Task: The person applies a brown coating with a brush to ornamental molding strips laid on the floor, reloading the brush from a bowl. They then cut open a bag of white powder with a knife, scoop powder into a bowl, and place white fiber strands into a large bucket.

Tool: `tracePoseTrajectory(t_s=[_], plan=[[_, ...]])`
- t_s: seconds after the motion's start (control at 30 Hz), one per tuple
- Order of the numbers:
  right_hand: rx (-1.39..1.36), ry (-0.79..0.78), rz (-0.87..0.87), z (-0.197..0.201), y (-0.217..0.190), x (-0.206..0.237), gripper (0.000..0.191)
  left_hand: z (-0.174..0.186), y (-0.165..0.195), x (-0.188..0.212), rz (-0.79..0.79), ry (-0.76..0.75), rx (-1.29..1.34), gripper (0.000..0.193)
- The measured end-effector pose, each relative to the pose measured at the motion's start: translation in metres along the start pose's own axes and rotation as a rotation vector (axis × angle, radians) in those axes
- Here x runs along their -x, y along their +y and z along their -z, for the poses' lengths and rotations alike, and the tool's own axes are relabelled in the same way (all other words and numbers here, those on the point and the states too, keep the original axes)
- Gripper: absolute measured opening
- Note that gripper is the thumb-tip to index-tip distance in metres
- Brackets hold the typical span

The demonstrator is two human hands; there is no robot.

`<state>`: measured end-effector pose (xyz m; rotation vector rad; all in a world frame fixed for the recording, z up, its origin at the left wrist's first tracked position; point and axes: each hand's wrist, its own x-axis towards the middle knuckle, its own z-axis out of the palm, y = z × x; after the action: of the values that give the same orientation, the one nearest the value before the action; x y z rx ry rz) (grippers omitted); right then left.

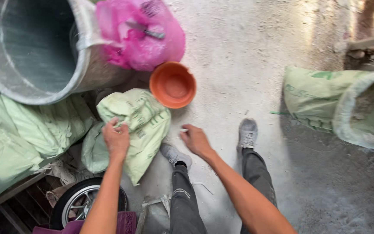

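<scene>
Item: pale green woven sack (pixel 141 123), centre-left of frame, on floor (pixel 239 65) below orange bowl (pixel 172 84). Soft, limp, prob. light/part-empty; take by bunched top edge. Left hand (pixel 116 139) grip clamped on sack; right hand (pixel 195 139) loosely curled, empty.

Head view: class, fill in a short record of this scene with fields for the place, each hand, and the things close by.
Place: dusty concrete floor, seen from above
Left hand: gripping the top of a pale green sack
Right hand: pinching something small and white, too small to identify
Nearby: orange bowl, pink plastic bag, large metal drum, open sack of grey powder, wheel
Feet: grey shoes
</scene>
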<state>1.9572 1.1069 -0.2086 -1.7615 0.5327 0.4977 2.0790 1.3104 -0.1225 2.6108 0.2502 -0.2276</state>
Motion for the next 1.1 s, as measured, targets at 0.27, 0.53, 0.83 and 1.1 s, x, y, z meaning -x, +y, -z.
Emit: tracePoseTrajectory(t_s=[0.27, 0.53, 0.83, 1.1], plan=[[-0.085, -0.178, -0.433, -0.168, -0.148, -0.085, 0.08, 0.041, -0.088, -0.07, 0.11, -0.222, 0.276, 0.098], [0.323, -0.057, 0.0, -0.184, -0.141, -0.1, 0.039, 0.084, -0.129, -0.101, 0.07, -0.396, 0.083, 0.024], [0.76, 0.494, 0.271, -0.174, -0.171, -0.104, 0.046, 0.085, -0.149, -0.119, -0.168, -0.136, -0.088, 0.016], [1.003, -0.261, 0.456, -0.219, -0.128, -0.101, 0.019, 0.044, -0.14, -0.081, -0.632, -0.419, -0.378, 0.033]])
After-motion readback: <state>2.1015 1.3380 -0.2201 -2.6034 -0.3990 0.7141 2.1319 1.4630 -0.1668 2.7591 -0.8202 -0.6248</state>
